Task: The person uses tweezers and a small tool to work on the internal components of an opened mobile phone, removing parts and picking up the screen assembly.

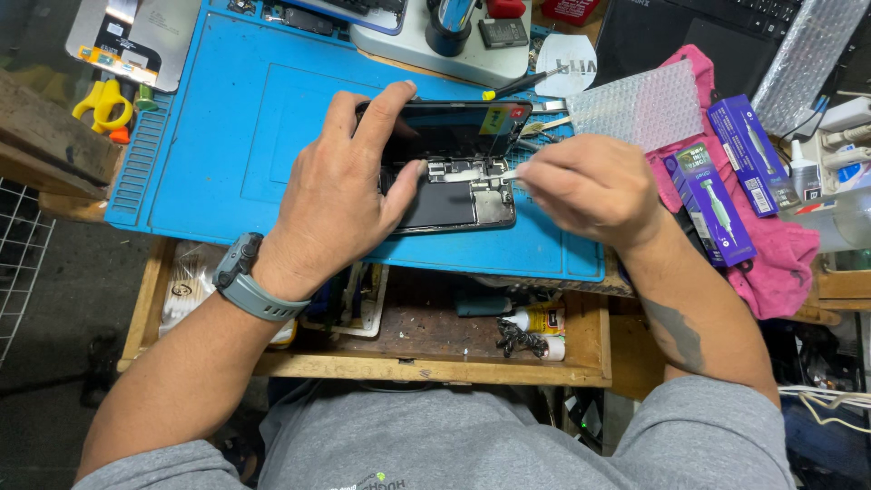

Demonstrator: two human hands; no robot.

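A: Left hand [340, 191] spread over the opened phone [449, 168], fingers wrapped across the top edge, thumb pressed on the inner frame. Pinning it flat, probably to stop sliding.

B: Location of phone?

A: On the blue mat [227, 136], right half, near the front edge of the bench [82, 181]. Back off, insides showing: dark battery, metal shields.

B: Right hand [590, 186]?

A: Pinched shut on a thin tool [508, 175], tip touching the phone's right edge by the shields. Kind of tool too small to tell. Held low and close, likely for fine control.

B: Surroundings?

A: Bubble wrap sheet [644, 107] just right of the phone, over a pink cloth [771, 263]. Two purple tool boxes [726, 191] lying on that cloth. Yellow-handled screwdriver [522, 84] behind the phone, within reach. Grey stand [435, 50] at the mat's far edge. Spare screen panel [136, 36] far left, yellow cutters [104, 104] below it. Open wooden drawer [408, 345] under the bench, small parts and bottles inside. Grey watch [245, 277] on left wrist.
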